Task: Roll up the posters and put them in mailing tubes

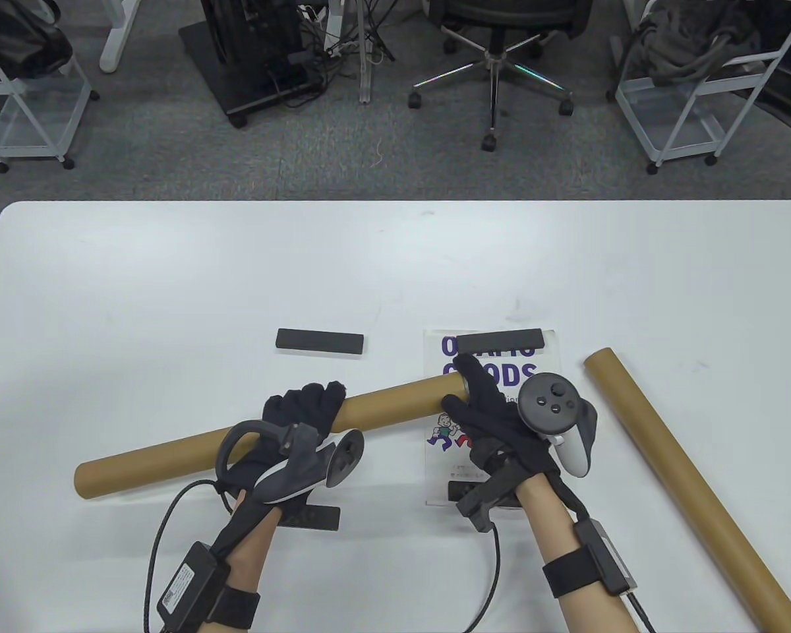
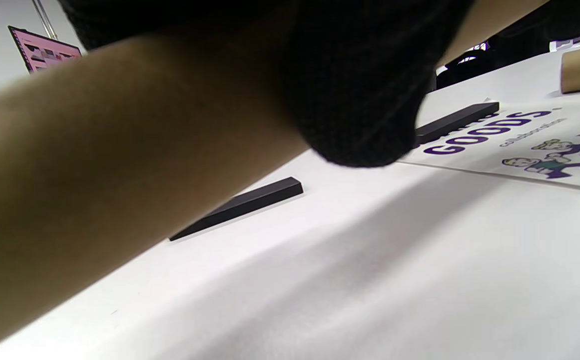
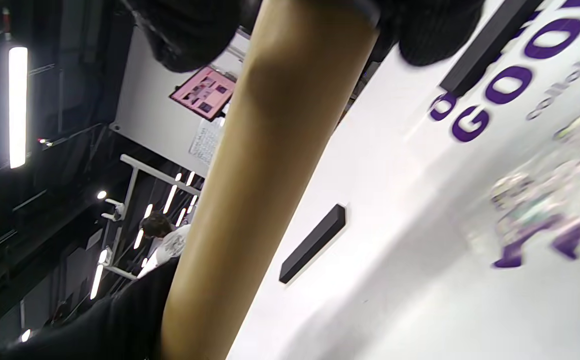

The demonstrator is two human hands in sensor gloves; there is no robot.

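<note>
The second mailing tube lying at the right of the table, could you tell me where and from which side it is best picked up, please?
Grip the second mailing tube around its bare middle, coming down from above with the right hand. It lies flat and diagonal on the table, nothing touching it, so fingers should wrap across its round body, square to its length.

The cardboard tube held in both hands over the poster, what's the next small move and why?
Probably set the tube aside on the bare table. Both the left hand and the right hand grip it, while the poster lies flat, unrolled, with a black bar weighting its far edge. It likely needs rolling before it can go in, and that calls for free hands.
</note>
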